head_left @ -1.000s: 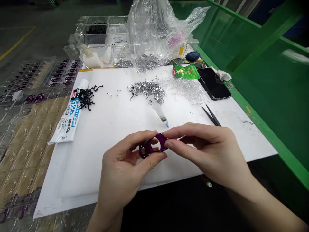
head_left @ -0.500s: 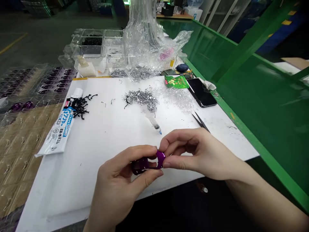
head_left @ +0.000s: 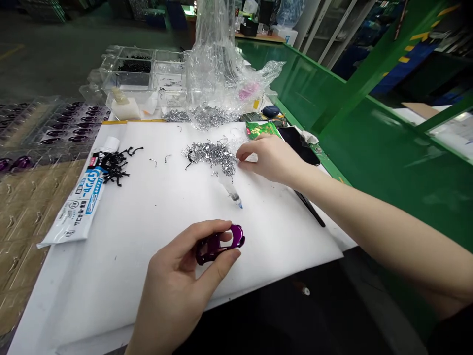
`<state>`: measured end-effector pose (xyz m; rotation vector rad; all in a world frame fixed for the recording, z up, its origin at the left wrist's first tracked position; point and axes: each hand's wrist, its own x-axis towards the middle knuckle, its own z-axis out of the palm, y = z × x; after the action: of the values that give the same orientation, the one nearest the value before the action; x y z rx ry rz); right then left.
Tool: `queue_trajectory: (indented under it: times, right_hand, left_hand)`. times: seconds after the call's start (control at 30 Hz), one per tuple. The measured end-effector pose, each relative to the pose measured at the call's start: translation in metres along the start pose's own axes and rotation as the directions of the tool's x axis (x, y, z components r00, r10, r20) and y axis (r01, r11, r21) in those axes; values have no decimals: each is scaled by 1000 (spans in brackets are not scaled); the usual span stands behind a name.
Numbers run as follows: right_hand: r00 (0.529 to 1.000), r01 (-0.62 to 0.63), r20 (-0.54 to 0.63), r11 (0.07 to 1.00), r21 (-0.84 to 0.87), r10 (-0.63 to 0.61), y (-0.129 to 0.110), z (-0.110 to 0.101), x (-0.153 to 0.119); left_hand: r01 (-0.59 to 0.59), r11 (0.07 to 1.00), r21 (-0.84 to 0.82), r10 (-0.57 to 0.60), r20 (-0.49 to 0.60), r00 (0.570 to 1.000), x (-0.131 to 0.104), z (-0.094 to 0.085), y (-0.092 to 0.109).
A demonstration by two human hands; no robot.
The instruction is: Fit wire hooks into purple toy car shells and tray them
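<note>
My left hand (head_left: pixel 185 276) grips a glossy purple toy car shell (head_left: pixel 211 247) between thumb and fingers, above the front of the white work mat. The shell is hollow, with an opening at its right end. My right hand (head_left: pixel 264 158) reaches over the mat, its thumb and forefinger drawn nearly together at the right edge of a heap of small silvery parts (head_left: pixel 212 154). Whatever lies between those fingertips is too small to make out. Behind the right hand, a heap of clear small pieces (head_left: pixel 236 138) is partly covered. A syringe with a blue tip (head_left: pixel 235 196) lies between the hands.
Left on the mat lie a glue tube (head_left: pixel 79 207) and black strip-like parts (head_left: pixel 114 167). Dark tweezers (head_left: pixel 311 209), a phone (head_left: pixel 301 145) and a green packet (head_left: pixel 260 129) are at right. Clear bins (head_left: pixel 133 79) and plastic wrap (head_left: pixel 214 64) stand behind; a green rail (head_left: pixel 354 128) borders the right.
My right hand has left the purple shell and moved up and away to the silvery heap. My left hand keeps hold of the shell. The view has shifted slightly.
</note>
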<state>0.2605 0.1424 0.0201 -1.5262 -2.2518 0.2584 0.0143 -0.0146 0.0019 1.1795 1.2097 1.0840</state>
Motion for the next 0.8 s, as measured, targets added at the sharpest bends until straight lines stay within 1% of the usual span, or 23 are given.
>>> queue_trajectory:
  times: [0.07,0.23,0.33,0.47,0.57,0.67,0.73,0.8]
  right_hand:
    - [999,-6,48,1000,-23,7,2,2,5]
    - [994,-3,113,999,-35,7,3,-6,8]
    - [994,3,108,999,-37,1,2,-7,10]
    - [994,17,113,999,-35,-13,-1,-2,16]
    - [994,24,111,999,-34,-20,-2,2,20]
    - [997,16,82,1000,-27,-13,-3,1,20]
    - [999,-28,39,999,18,27,-4,-5,14]
    - [992,-125,4,975,182,126,-7,-12,-1]
  left_hand:
    - [-1,1000,10,1,3,1000,0,0,0]
    - [13,1000,13,-13,8,1000,-1,1,0]
    - [2,1000,21,-2,13,1000,-1,1,0]
    - [-8,1000,29,8,27,1000,0,0,-1]
    - [-41,998,45,38,74,997,1,-2,-3]
    - [-44,998,49,40,62,997,1,-3,-2]
    - [-22,999,46,21,36,999,1,-3,-2]
    - [-22,999,48,19,56,998,1,-5,-2]
